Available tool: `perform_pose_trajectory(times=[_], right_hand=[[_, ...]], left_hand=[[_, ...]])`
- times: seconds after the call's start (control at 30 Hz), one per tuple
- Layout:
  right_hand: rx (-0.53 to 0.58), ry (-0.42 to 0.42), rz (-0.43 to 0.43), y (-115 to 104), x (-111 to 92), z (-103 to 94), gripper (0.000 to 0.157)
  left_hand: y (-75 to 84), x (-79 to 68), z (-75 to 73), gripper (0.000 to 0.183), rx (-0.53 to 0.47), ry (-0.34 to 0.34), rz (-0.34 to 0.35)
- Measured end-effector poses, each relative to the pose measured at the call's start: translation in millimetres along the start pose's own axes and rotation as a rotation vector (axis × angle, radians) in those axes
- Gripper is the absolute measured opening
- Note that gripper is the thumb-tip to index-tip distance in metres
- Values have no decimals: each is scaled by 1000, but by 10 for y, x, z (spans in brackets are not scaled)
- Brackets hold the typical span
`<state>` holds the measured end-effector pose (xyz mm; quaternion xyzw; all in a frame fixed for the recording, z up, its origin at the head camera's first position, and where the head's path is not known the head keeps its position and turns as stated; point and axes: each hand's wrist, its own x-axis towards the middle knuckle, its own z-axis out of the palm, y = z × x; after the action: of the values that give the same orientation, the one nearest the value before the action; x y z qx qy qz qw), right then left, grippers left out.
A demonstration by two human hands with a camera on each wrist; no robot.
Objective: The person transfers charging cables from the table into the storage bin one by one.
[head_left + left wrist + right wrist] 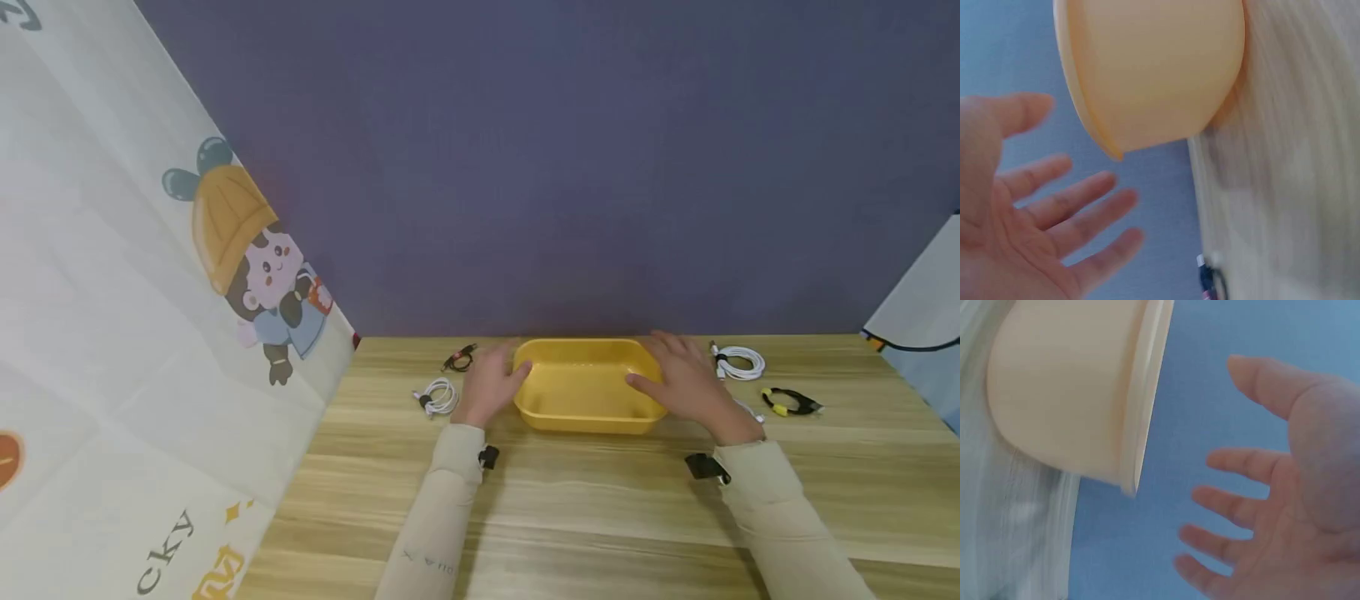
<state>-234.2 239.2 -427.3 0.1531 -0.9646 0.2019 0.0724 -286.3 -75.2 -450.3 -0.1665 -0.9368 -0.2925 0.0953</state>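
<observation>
A yellow plastic tray (581,422) with rounded corners sits on the wooden table, near its far edge. At the tray's left end is my left hand (491,385); in the left wrist view its fingers (1079,203) are spread and apart from the tray (1154,81). My right hand (686,383) is at the right end, thumb over the rim in the head view. The right wrist view shows its fingers (1229,506) extended, with a gap to the tray wall (1066,387). Neither hand grips anything.
Left of the tray lie a small black cable (459,359) and a coiled white cable (438,397). To the right are a coiled white cable (741,364), a black cable with yellow parts (791,402) and a white cable partly hidden by the right hand. A dark panel (600,167) stands behind.
</observation>
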Motion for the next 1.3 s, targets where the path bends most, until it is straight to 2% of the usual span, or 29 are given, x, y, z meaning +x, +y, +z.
perform_pose_trajectory(times=[0.1,0.2,0.5,0.77,1.03,1.17,1.3], right_hand=[[55,0,-19,51,-90,-17,66],[100,-4,-8,109,-167,-69,61],[187,-7,61,322,-313,-316,54],[167,-29,102,569,-403,-352,58],[147,-44,117,715,-387,-304,56],[115,-112,150,783,-408,-279,57],[132,-196,186,812,-424,-261,62]], left_hand=[[-69,-48,38,48,-130,-45,-75],[-137,-72,88,43,-206,-79,-125],[-221,-101,132,49,-313,-155,-194],[-250,-147,153,52,-436,-223,-237],[-264,-162,172,52,-474,-230,-241],[-259,-166,185,52,-487,-243,-239],[-259,-164,197,53,-494,-251,-233]])
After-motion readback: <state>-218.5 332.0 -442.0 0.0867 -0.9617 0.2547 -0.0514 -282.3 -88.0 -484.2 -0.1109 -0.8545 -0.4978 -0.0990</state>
